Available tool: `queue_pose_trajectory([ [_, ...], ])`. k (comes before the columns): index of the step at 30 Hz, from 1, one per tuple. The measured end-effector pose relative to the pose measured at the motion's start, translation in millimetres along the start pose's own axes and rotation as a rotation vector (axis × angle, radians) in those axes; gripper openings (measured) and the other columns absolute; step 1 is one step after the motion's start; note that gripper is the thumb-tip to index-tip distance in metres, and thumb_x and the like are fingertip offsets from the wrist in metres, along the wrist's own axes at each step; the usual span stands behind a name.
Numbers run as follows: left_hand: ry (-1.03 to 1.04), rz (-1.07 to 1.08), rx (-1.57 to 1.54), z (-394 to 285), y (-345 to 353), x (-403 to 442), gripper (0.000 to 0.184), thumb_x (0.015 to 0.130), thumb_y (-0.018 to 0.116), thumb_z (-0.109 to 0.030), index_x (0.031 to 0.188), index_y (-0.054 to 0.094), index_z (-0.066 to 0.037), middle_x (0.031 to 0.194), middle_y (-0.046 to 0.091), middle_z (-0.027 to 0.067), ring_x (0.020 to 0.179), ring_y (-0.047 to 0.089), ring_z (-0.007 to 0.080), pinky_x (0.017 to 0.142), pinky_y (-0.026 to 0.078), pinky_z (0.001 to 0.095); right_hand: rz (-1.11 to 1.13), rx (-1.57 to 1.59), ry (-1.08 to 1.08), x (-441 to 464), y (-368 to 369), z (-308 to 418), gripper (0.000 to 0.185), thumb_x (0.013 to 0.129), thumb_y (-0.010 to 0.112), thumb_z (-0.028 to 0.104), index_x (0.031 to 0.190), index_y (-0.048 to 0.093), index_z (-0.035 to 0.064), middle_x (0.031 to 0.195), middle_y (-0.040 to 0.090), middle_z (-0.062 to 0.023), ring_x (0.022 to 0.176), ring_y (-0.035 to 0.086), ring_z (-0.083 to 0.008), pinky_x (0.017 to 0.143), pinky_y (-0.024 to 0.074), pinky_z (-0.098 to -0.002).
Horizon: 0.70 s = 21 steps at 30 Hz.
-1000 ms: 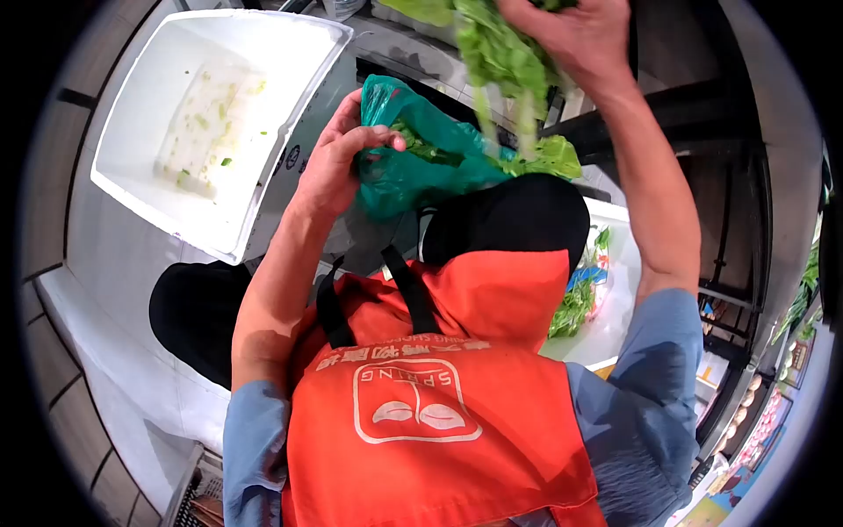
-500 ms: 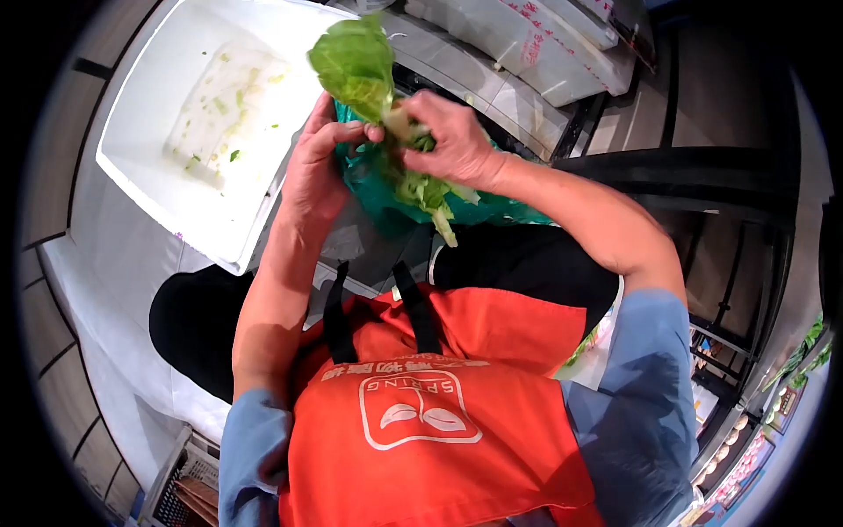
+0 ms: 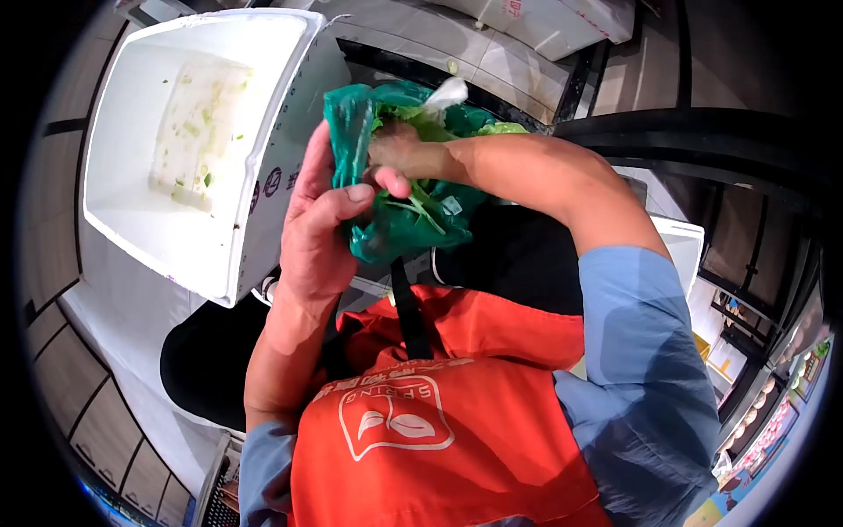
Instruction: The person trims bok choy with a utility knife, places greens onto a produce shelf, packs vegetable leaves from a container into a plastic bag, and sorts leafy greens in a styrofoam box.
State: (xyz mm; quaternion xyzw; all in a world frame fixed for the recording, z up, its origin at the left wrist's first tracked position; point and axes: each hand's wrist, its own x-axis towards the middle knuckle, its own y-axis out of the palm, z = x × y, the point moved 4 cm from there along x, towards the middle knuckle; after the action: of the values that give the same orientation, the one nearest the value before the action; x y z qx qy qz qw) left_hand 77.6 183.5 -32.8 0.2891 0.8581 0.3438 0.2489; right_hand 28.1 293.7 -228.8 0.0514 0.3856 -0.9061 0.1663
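A green plastic bag (image 3: 413, 235) hangs above my lap, and my left hand (image 3: 314, 224) grips its left edge with the film between thumb and fingers. My right hand (image 3: 397, 151) reaches into the bag's mouth. Its fingers are hidden among leaves and plastic, so what they hold does not show. Leafy greens (image 3: 421, 204) fill part of the bag, with green stems showing near its front. A pale white stalk end (image 3: 448, 93) sticks up at the back, and a light green leaf (image 3: 502, 128) shows behind my right forearm.
A white foam box (image 3: 189, 184) with leaf scraps on its bottom stands tilted at the left. Another white foam box (image 3: 571, 22) sits at the back. Dark rack bars (image 3: 676, 162) run along the right. A red apron (image 3: 421, 457) covers my front.
The leafy vegetable that was raised between both hands is no longer held up. My right hand has moved down into the green bag, and my left hand now holds the bag's edge up.
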Motion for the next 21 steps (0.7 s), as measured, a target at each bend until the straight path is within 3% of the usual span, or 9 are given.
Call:
queue_pose_trajectory([
  [5,0.253,-0.244,0.123,-21,-26,20,0.057,0.080,0.052,-0.002,0.137,0.043,-0.002,0.113,0.062,0.0151,0.093,0.063,0.0174,0.076,0.051,0.0259,0.517,-0.137,-0.120,-28,-17,28,0.050,0.084,0.058,0.039,0.121,0.059,0.0039,0.115,0.063,-0.0223,0.106,0.059,-0.0383,0.090,0.0471,-0.0429],
  [7,0.260,-0.286,0.115,-22,-53,24,0.054,0.080,0.052,-0.002,0.134,0.046,0.000,0.120,0.060,0.0124,0.093,0.064,0.0165,0.076,0.050,0.0253,0.358,0.079,-0.389,-40,-39,29,0.035,0.086,0.060,0.026,0.112,0.064,0.0036,0.103,0.067,-0.0191,0.095,0.063,-0.0350,0.083,0.0499,-0.0411],
  [8,0.164,-0.295,0.063,-24,-74,24,0.054,0.080,0.053,-0.002,0.134,0.047,-0.001,0.124,0.059,0.0097,0.091,0.065,0.0167,0.076,0.050,0.0250,0.416,0.243,-0.294,-45,-69,23,0.030,0.087,0.061,0.027,0.104,0.067,0.0034,0.091,0.069,-0.0142,0.084,0.066,-0.0267,0.073,0.0531,-0.0378],
  [9,0.210,-0.353,0.062,-23,-70,25,0.053,0.080,0.053,-0.002,0.133,0.048,-0.001,0.118,0.062,0.0091,0.090,0.065,0.0158,0.075,0.050,0.0241,0.495,0.306,0.070,-53,-99,24,0.029,0.090,0.058,0.026,0.105,0.067,0.0030,0.094,0.067,-0.0086,0.083,0.064,-0.0163,0.068,0.0535,-0.0316],
  [10,0.205,-0.322,0.077,-25,-69,27,0.052,0.080,0.053,-0.002,0.133,0.048,-0.001,0.116,0.063,0.0094,0.089,0.065,0.0155,0.075,0.050,0.0237,0.464,0.340,0.079,-55,-101,22,0.027,0.090,0.058,0.027,0.100,0.069,0.0041,0.090,0.066,-0.0053,0.080,0.062,-0.0127,0.064,0.0533,-0.0284],
  [11,0.192,-0.307,0.082,-22,-71,26,0.052,0.081,0.053,-0.002,0.132,0.049,0.000,0.115,0.064,0.0096,0.089,0.065,0.0152,0.074,0.049,0.0233,0.056,0.374,0.086,-58,-116,-35,0.021,0.086,0.062,0.024,0.094,0.069,0.0050,0.076,0.064,-0.0050,0.065,0.061,-0.0143,0.056,0.0518,-0.0302],
  [12,0.179,-0.317,0.083,-21,-74,27,0.051,0.081,0.053,-0.002,0.132,0.049,0.000,0.115,0.064,0.0099,0.089,0.065,0.0151,0.074,0.049,0.0232,-0.032,0.049,-0.027,-60,-119,-68,0.018,0.085,0.063,0.022,0.091,0.068,0.0057,0.072,0.062,-0.0065,0.064,0.060,-0.0157,0.059,0.0519,-0.0321],
  [17,0.150,-0.304,0.092,-17,-81,32,0.051,0.080,0.054,-0.001,0.130,0.049,0.003,0.120,0.062,0.0115,0.086,0.065,0.0156,0.074,0.048,0.0225,0.233,-0.526,0.306,-108,-69,-124,0.059,0.072,0.080,0.033,0.115,0.050,0.0077,0.116,0.054,-0.0148,0.110,0.054,-0.0332,0.087,0.0469,-0.0450],
  [21,0.159,-0.293,0.104,-13,-78,34,0.051,0.080,0.054,-0.001,0.130,0.049,0.003,0.122,0.061,0.0133,0.085,0.064,0.0149,0.071,0.045,0.0209,0.240,-0.611,0.111,-132,-39,-150,0.050,0.073,0.075,0.030,0.113,0.053,0.0085,0.111,0.057,-0.0141,0.104,0.056,-0.0336,0.081,0.0498,-0.0457],
])
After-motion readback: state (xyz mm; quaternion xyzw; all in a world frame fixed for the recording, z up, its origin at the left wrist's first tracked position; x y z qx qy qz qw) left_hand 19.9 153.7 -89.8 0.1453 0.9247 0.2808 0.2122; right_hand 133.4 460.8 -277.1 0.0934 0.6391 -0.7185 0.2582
